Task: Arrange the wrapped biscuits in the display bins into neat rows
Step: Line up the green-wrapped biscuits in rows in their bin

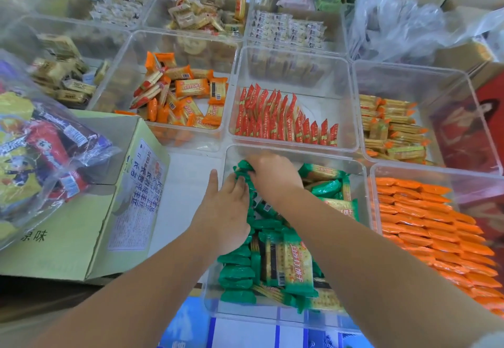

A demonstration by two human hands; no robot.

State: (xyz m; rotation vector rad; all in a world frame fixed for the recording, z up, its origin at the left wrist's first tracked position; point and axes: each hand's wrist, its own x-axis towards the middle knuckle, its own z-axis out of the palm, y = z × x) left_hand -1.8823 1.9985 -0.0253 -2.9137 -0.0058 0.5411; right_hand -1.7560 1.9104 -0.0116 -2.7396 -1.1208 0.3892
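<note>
The green-wrapped biscuits (289,260) fill a clear plastic bin (338,160). Along the bin's left wall a line of them stands on edge. In its middle and right part others lie flat and crooked, some showing a barcode.

The left hand (226,211) lies on the standing line with its fingers straight and together, pressing the packets, the thumb stretched out over the left wall. The right hand (272,175) reaches to the bin's far left corner with its fingers curled over the end packets of that line and gripping them. The hand is blurred, so the exact hold is unclear.

Just beyond the bin, red-wrapped biscuits (283,118) stand in tidy rows in another clear bin. Touching its right side, a bin holds orange packets (425,222) laid in overlapping rows. Beyond and to the left, orange-and-yellow packs (182,96) lie jumbled in a bin. Beyond and to the right, yellow packs with orange ends (392,132) are stacked in rows.

To the bin's left sits a pale green cardboard carton (68,238) with a printed label, and a clear bag of colourful snack packs (41,151) rests on it.
</note>
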